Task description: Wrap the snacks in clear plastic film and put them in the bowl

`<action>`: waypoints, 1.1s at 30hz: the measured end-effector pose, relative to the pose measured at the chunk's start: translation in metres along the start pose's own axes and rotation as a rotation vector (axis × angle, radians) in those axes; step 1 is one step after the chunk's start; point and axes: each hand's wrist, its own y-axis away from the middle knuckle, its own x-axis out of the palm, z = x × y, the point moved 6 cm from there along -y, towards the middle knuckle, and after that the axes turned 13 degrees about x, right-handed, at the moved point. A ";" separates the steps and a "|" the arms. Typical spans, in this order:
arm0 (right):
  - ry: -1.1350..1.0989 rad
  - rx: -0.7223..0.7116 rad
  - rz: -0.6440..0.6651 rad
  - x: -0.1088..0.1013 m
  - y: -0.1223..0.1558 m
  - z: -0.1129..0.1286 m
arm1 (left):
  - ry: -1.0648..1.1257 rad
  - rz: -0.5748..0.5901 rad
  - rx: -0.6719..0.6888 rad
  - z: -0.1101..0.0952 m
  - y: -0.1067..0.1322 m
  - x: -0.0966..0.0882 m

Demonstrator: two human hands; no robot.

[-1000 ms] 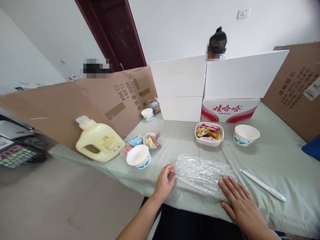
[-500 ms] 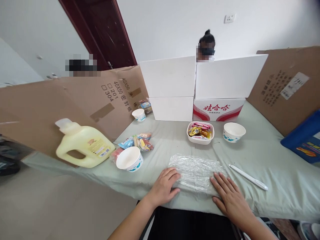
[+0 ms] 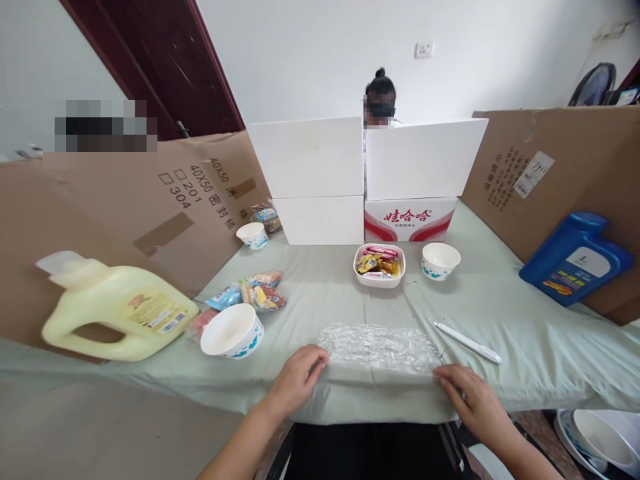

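A crinkled sheet of clear plastic film point(image 3: 377, 347) lies on the cloth near the table's front edge. My left hand point(image 3: 300, 373) pinches its near left corner between thumb and fingers. At the near right corner, my right hand point(image 3: 467, 393) is closed on the film in the same way. The near edge stretches between the two hands. Just right of the film rests a white utility knife point(image 3: 469, 342), touched by neither hand. To the left of my left hand stands a white paper bowl point(image 3: 233, 332) with blue marks, with packaged snacks point(image 3: 263, 293) behind it.
A tub of wrapped snacks point(image 3: 380, 280) and a paper bowl point(image 3: 440, 261) stand beyond the film. A pale yellow jug point(image 3: 120, 313) leans at left, a blue bottle point(image 3: 575, 260) at right. White boxes point(image 3: 320, 220) and cardboard panels point(image 3: 520, 173) wall the table; people are behind.
Both hands were flat on the film's sides; now their fingers have closed on its near corners. The view has turned to the right.
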 end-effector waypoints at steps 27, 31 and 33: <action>0.500 0.409 -0.155 0.014 -0.059 0.009 | -0.596 -0.044 -0.360 0.022 -0.052 0.010; 0.416 0.159 -0.363 0.013 -0.051 0.039 | -0.541 -0.163 -0.093 -0.014 -0.056 0.013; 0.385 -0.003 -0.329 0.029 -0.048 0.061 | -0.432 -0.049 0.046 -0.030 -0.058 0.037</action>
